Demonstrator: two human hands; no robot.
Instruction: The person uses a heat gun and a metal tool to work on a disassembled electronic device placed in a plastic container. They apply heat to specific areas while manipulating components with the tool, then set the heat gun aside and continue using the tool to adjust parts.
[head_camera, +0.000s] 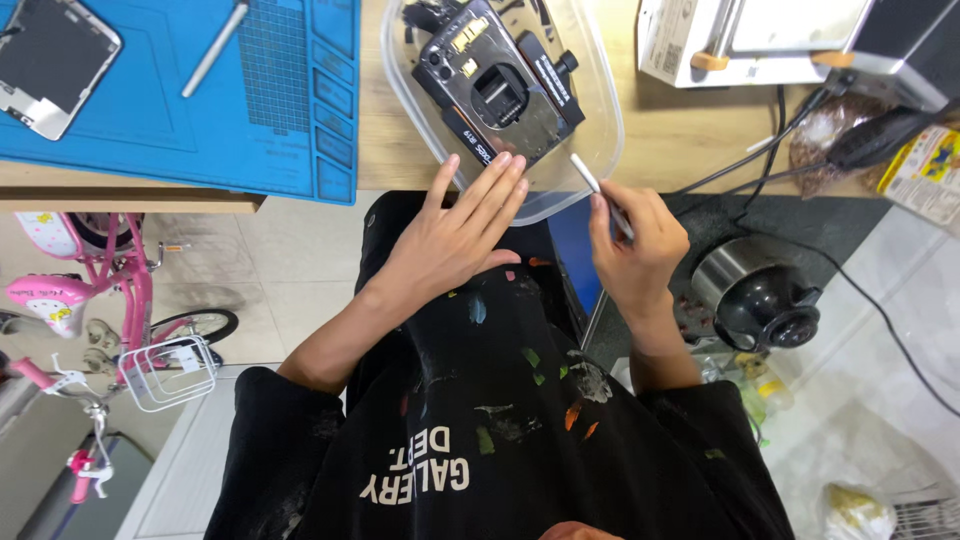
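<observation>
Head view: left hand, fingers together, steadies clear tub; right hand grips silver tool, poised toward opened phone.

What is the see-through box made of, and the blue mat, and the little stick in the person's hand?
The box looks like clear glossy plastic: the wooden table shows through it. The blue mat seems soft matte rubber or silicone, with moulded squares. The stick in the right hand looks like pale metal, though painted plastic is possible.
</observation>
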